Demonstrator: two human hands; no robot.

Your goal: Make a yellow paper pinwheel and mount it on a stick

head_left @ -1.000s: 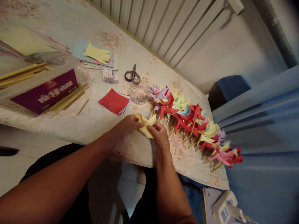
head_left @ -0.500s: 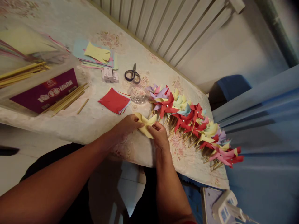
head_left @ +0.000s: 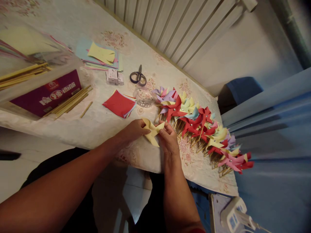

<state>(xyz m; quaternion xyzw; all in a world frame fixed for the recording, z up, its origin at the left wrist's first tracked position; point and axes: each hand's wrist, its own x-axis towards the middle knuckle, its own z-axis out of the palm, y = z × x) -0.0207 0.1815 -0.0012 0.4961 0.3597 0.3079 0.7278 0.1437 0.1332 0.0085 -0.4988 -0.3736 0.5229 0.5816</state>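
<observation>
Between my hands, over the table's near edge, is a yellow paper pinwheel with its blades folded in and a small shiny pin at its centre. My left hand pinches its left side, the thumb close to the centre. On the other side my right hand grips the right blade between thumb and fingers. Just beyond lie a stack of red and other coloured paper squares and a clear container of metal pins. Black-handled scissors rest behind them.
Finished pinwheels on sticks lie in rows along the right side. At the left stand a plastic bag with a purple label and loose wooden sticks. Small boxes and paper sheets sit farther back.
My right hand has shifted slightly right and its fingers have moved along to the right blade. The pinwheel's centre pin and lower blade now show more clearly.
</observation>
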